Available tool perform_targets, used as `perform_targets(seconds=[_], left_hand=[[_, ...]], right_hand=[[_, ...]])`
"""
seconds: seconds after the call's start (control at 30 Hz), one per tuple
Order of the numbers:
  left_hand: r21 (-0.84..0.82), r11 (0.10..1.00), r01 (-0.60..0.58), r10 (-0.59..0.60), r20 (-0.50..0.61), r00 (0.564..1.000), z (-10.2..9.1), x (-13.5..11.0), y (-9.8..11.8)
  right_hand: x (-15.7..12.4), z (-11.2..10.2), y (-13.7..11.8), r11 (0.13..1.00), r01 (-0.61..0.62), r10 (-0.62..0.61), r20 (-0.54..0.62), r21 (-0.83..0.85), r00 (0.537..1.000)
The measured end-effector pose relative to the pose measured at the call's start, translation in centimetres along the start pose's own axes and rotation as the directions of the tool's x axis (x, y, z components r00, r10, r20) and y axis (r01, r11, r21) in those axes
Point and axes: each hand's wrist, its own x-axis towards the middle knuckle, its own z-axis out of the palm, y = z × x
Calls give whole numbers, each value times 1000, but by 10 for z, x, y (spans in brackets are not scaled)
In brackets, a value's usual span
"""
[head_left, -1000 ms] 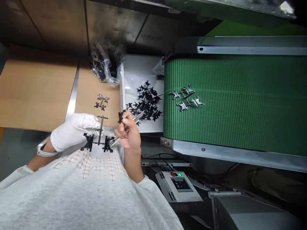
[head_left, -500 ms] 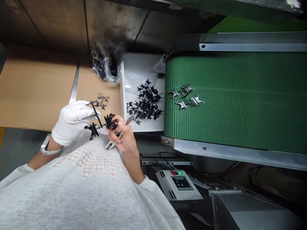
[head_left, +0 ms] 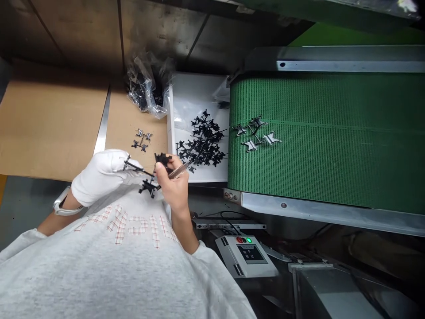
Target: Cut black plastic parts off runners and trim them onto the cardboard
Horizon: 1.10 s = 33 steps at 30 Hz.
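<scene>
My left hand [head_left: 101,175], in a white glove, pinches the thin stem of a black plastic sprue [head_left: 142,175] that carries small black parts. My right hand [head_left: 172,186], bare, holds a metal cutter [head_left: 179,170] and grips one black part [head_left: 162,158] at the sprue's right end. Both hands hover in front of my grey shirt, just left of a white tray [head_left: 195,88] holding a pile of black sprues [head_left: 202,141].
Another sprue [head_left: 255,133] lies on the green conveyor belt [head_left: 332,133] at the right. A small sprue [head_left: 141,139] rests on the cardboard sheet [head_left: 49,128], with a clear bag of black parts [head_left: 146,88] behind it. A control box [head_left: 247,254] with red and green buttons sits below.
The sprue has turned from upright to lying nearly flat between my hands. My right hand moved from the sprue's lower part up to its right end, cutter still in hand.
</scene>
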Motion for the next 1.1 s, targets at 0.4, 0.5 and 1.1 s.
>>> perform_targets(seconds=[0.4,0.5,1.1], left_hand=[[294,946,-137,199,-195,960,3,1,-18],[300,927,-224,283,-171,944,5,-3,-20],[290,904,314,-328,-1,945,-10,-3,-67]], right_hand=[[-6,13,-1,832,-359,224,336,423,915],[-4,14,-1,836,-354,236,307,420,922],[18,-17,26,799,-496,353,404,338,844]])
